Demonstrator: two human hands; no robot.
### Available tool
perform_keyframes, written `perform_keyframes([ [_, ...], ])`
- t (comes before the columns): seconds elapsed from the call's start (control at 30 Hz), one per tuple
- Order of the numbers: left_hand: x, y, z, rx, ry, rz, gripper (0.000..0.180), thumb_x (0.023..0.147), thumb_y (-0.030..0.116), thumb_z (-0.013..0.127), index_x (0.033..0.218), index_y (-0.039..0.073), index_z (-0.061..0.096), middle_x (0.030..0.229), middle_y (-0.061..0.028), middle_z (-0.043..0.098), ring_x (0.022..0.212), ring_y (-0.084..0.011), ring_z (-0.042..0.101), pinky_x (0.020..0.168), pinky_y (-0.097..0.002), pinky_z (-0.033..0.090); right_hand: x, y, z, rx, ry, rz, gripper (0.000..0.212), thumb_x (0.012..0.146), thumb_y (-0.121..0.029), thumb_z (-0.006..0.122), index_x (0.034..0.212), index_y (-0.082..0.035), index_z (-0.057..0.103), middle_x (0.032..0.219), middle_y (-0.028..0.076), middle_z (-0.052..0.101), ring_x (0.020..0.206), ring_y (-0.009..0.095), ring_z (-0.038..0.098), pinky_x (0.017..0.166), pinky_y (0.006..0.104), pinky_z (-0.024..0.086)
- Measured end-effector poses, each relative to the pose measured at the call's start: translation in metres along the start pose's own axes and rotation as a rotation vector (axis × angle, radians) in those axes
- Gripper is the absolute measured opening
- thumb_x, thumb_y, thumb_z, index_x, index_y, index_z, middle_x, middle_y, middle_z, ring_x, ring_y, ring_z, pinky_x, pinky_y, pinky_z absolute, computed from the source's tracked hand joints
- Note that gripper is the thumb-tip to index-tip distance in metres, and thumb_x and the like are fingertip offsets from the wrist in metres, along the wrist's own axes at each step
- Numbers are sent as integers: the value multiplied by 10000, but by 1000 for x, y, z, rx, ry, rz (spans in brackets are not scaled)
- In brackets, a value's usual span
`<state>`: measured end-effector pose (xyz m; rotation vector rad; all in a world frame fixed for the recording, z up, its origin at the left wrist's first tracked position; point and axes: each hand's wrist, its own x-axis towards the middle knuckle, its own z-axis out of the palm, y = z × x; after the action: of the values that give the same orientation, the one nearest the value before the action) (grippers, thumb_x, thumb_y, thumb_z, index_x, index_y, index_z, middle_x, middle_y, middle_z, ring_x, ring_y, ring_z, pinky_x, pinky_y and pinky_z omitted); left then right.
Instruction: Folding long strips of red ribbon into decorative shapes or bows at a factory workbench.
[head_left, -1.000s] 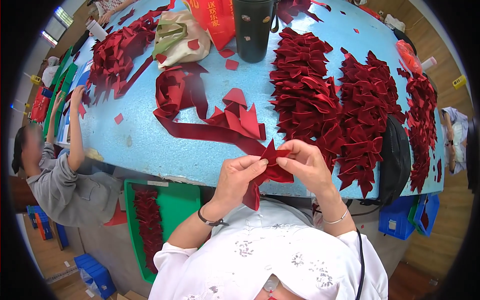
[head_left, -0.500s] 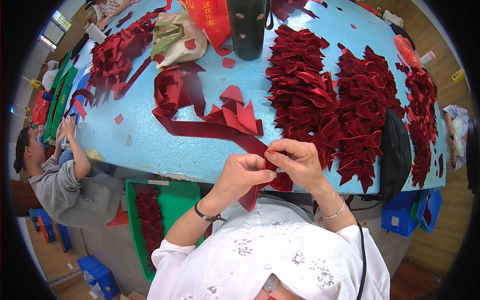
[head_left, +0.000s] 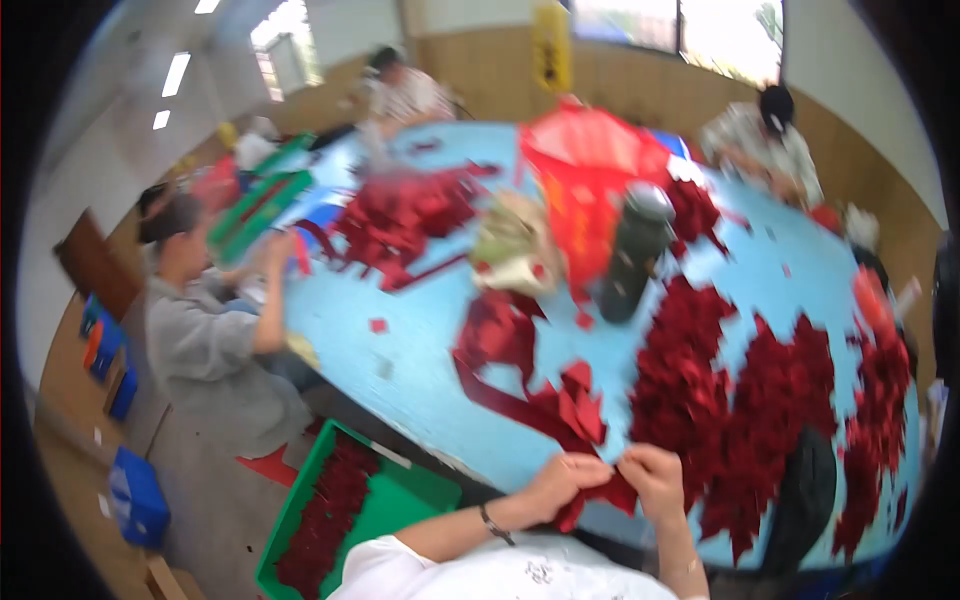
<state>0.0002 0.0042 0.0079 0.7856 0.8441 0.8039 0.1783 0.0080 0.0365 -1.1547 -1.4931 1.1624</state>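
Dark red velvet ribbon (head_left: 500,402) runs from a loose coil on the blue table down to my hands at the near edge. My left hand (head_left: 562,484) pinches the ribbon, its fingers closed. Close beside it, my right hand (head_left: 652,480) is closed on the same ribbon, thumb and forefinger together. A folded part of the ribbon hangs below both hands; motion blur hides its exact shape. Just right of my hands lies a thick row of red velvet bows (head_left: 685,370), with another row of bows (head_left: 770,425) beside it.
A green bin (head_left: 425,492) with red bows stands below the table edge at left. A dark tumbler (head_left: 637,255), red bag (head_left: 585,150) and cloth pouch (head_left: 515,240) stand farther back. A black bag (head_left: 803,500) lies at right. A co-worker in grey (head_left: 205,335) sits at left.
The view has tilted up and swung left, bringing windows and people across the table into sight. Both hands still hold the ribbon, close together.
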Motion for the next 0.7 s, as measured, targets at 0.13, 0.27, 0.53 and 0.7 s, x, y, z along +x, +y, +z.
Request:
perform_keyframes([
  [0.13,-9,3,2,-57,-35,8,188,851,129,633,955,-19,686,856,-9,651,798,-67,553,731,-225,439,-10,6,3,76,42,30,35,806,-7,637,805,23,654,659,-10,570,617,36,484,519,204,368],
  [0.27,-6,1,-5,141,-121,68,145,834,119,645,873,-10,700,770,15,634,705,-39,526,640,-204,411,-12,5,4,37,16,19,38,811,-8,642,812,29,651,645,-9,568,602,35,483,516,201,363],
  [0.53,0,9,-3,198,-209,91,109,802,101,677,747,10,696,671,45,574,627,-14,466,560,-198,359,-19,17,7,100,148,-6,67,842,-37,634,823,26,648,640,-6,565,579,41,476,508,204,352],
  [0.7,-3,15,-6,173,-266,41,118,801,90,677,704,22,682,643,54,559,607,-11,449,539,-203,345,-18,23,12,384,95,121,86,859,-49,623,818,22,651,661,-6,580,572,52,489,506,203,359],
])
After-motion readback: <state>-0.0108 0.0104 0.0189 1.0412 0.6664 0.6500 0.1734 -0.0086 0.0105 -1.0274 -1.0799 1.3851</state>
